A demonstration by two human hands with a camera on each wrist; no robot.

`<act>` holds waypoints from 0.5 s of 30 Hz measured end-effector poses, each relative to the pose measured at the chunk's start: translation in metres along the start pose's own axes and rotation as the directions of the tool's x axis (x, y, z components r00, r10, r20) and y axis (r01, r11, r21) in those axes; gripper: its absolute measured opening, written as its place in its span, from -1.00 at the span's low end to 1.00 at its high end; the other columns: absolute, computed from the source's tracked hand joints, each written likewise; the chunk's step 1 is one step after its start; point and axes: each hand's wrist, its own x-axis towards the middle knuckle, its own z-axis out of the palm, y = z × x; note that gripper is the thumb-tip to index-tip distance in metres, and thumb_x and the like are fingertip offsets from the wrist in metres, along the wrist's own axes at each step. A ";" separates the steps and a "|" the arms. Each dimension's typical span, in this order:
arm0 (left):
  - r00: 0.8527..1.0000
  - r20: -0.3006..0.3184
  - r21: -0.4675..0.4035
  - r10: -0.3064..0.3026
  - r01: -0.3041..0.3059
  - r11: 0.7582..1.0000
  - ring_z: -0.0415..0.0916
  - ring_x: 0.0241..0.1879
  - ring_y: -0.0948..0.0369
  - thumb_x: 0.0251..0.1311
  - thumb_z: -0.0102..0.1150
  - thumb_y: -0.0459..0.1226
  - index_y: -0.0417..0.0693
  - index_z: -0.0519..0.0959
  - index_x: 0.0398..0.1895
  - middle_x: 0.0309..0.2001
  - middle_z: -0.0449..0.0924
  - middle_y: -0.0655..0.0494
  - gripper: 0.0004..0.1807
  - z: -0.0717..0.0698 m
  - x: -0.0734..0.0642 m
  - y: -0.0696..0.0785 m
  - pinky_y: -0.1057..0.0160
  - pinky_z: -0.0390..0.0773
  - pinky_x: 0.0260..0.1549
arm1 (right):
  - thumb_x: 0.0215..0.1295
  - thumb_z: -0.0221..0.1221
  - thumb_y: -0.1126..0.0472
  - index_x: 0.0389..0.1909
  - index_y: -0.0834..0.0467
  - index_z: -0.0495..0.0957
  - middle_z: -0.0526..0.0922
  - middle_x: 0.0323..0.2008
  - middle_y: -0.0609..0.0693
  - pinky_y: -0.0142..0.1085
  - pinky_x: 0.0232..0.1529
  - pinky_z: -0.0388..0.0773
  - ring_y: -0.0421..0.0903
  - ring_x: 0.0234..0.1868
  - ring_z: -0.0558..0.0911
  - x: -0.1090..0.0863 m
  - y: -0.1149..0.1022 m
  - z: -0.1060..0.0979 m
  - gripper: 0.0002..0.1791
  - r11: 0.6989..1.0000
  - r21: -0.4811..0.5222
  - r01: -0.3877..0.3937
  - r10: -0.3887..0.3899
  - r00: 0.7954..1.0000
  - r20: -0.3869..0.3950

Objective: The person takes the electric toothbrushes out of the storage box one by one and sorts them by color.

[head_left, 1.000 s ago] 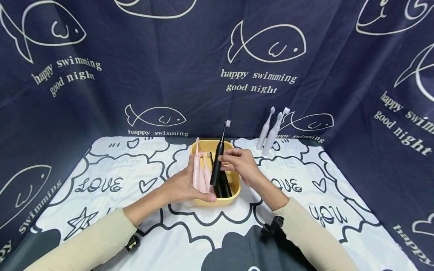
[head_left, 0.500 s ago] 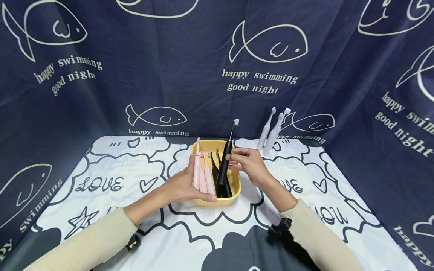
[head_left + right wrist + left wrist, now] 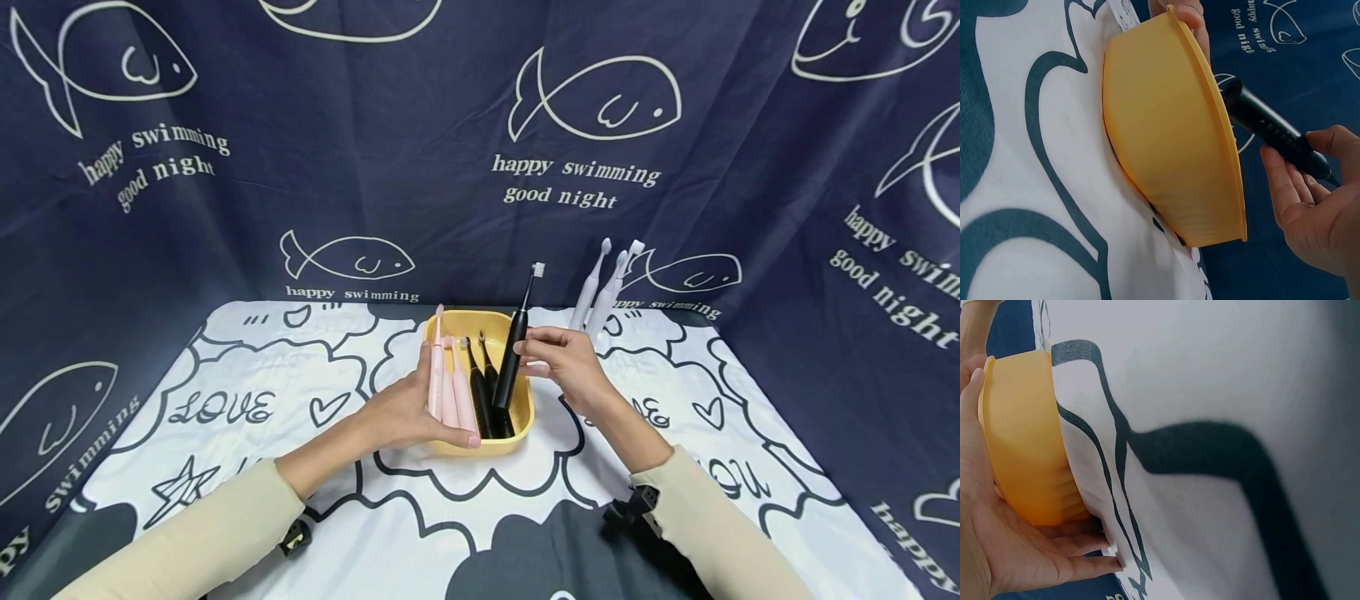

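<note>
In the head view, my right hand (image 3: 573,367) pinches a black electric toothbrush (image 3: 511,362) by its handle, brush head up and tilted to the right. The right wrist view shows the handle (image 3: 1272,128) between thumb and fingers, its base just above the container's rim. My left hand (image 3: 405,408) holds the yellow container (image 3: 495,448) at its left side, thumb along the front rim. Inside lean several pink electric toothbrushes (image 3: 461,392) at the left. Two other black toothbrushes (image 3: 478,387) lean beside them, the farther one partly hidden behind the held one.
Several pale lilac-white electric toothbrushes (image 3: 588,287) stand at the table's back right, behind my right hand. The table has a white cloth (image 3: 247,367) with black drawings. A dark blue fish-print curtain (image 3: 450,167) rises along the back and sides.
My right hand has moved to the right with the black toothbrush, from over the container's middle to its right side. This uncovers the black toothbrushes inside. The left hand stays in place.
</note>
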 end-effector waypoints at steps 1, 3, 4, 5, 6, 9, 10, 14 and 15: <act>1.000 -0.003 0.002 0.003 -0.003 1.000 0.56 0.50 -0.07 -0.31 0.69 0.58 0.04 -0.54 0.88 0.76 0.25 -0.26 0.98 0.000 0.000 0.000 -0.17 0.60 0.43 | 0.46 0.29 0.43 0.10 0.45 0.64 0.82 -0.25 -0.14 -0.19 -0.02 0.87 -0.17 -0.22 0.82 -0.001 0.000 -0.002 -0.74 1.000 0.003 0.002 -0.002 1.000 -0.003; 1.000 -0.006 0.005 0.007 -0.007 1.000 0.55 0.52 -0.08 -0.32 0.69 0.58 0.03 -0.53 0.88 0.77 0.25 -0.26 0.99 0.000 0.000 0.001 -0.17 0.59 0.44 | 0.46 0.30 0.43 0.08 0.44 0.65 0.82 -0.25 -0.14 -0.19 -0.02 0.87 -0.16 -0.23 0.83 -0.001 -0.001 -0.005 -0.76 1.000 0.008 0.003 -0.003 1.000 -0.010; 1.000 -0.007 0.003 0.009 -0.009 1.000 0.54 0.53 -0.08 -0.32 0.69 0.58 0.02 -0.53 0.88 0.77 0.24 -0.26 0.99 0.000 0.000 0.001 -0.17 0.59 0.45 | 0.46 0.31 0.43 0.07 0.43 0.66 0.82 -0.25 -0.14 -0.18 -0.02 0.87 -0.15 -0.23 0.84 -0.001 -0.001 -0.006 -0.77 1.000 0.011 0.003 -0.003 1.000 -0.014; 1.000 -0.008 0.001 0.010 -0.010 1.000 0.53 0.54 -0.08 -0.33 0.69 0.58 0.02 -0.53 0.88 0.77 0.23 -0.26 0.99 0.000 -0.001 0.001 -0.17 0.58 0.46 | 0.45 0.31 0.43 0.06 0.41 0.66 0.82 -0.25 -0.14 -0.18 -0.02 0.87 -0.14 -0.23 0.84 -0.002 -0.002 -0.007 -0.77 1.000 0.011 0.002 -0.001 1.000 -0.020; 1.000 -0.008 -0.001 0.010 -0.010 1.000 0.52 0.55 -0.08 -0.34 0.69 0.58 0.02 -0.53 0.88 0.78 0.22 -0.26 0.99 0.000 -0.001 0.001 -0.17 0.57 0.47 | 0.45 0.32 0.43 0.05 0.40 0.67 0.83 -0.25 -0.13 -0.18 -0.02 0.87 -0.14 -0.23 0.84 -0.002 -0.002 -0.008 -0.78 1.000 0.013 0.001 -0.001 1.000 -0.027; 1.000 -0.006 -0.009 0.002 -0.002 1.000 0.49 0.58 -0.07 -0.36 0.70 0.58 0.04 -0.53 0.88 0.79 0.18 -0.24 1.01 0.000 -0.001 0.001 -0.15 0.55 0.51 | 0.44 0.33 0.44 0.03 0.38 0.69 0.83 -0.25 -0.12 -0.17 0.00 0.87 -0.13 -0.24 0.85 -0.002 -0.003 -0.012 -0.80 1.000 0.018 0.004 -0.004 0.999 -0.036; 1.000 -0.006 -0.011 0.003 -0.003 1.000 0.49 0.58 -0.07 -0.36 0.70 0.58 0.04 -0.53 0.88 0.79 0.19 -0.24 1.01 0.000 -0.001 0.001 -0.16 0.54 0.51 | 0.44 0.32 0.44 0.02 0.38 0.69 0.83 -0.25 -0.12 -0.17 0.00 0.87 -0.13 -0.24 0.85 -0.002 -0.003 -0.013 -0.81 1.000 0.021 0.006 -0.005 0.999 -0.039; 1.000 -0.007 -0.004 0.004 -0.004 1.000 0.47 0.60 -0.08 -0.36 0.69 0.60 0.02 -0.53 0.88 0.80 0.18 -0.24 1.01 0.000 -0.001 0.001 -0.17 0.54 0.51 | 0.45 0.31 0.46 0.00 0.35 0.71 0.83 -0.25 -0.11 -0.16 0.02 0.87 -0.16 -0.24 0.84 -0.003 -0.005 -0.018 -0.83 0.999 0.032 0.015 -0.014 0.999 -0.037; 1.000 -0.009 -0.002 0.006 -0.006 1.000 0.46 0.61 -0.09 -0.36 0.69 0.60 0.01 -0.53 0.88 0.79 0.18 -0.24 1.01 0.000 -0.001 0.001 -0.18 0.54 0.51 | 0.45 0.31 0.46 -0.01 0.34 0.71 0.84 -0.25 -0.12 -0.17 0.03 0.87 -0.16 -0.23 0.84 -0.003 -0.006 -0.019 -0.84 0.999 0.031 0.017 -0.016 0.999 -0.037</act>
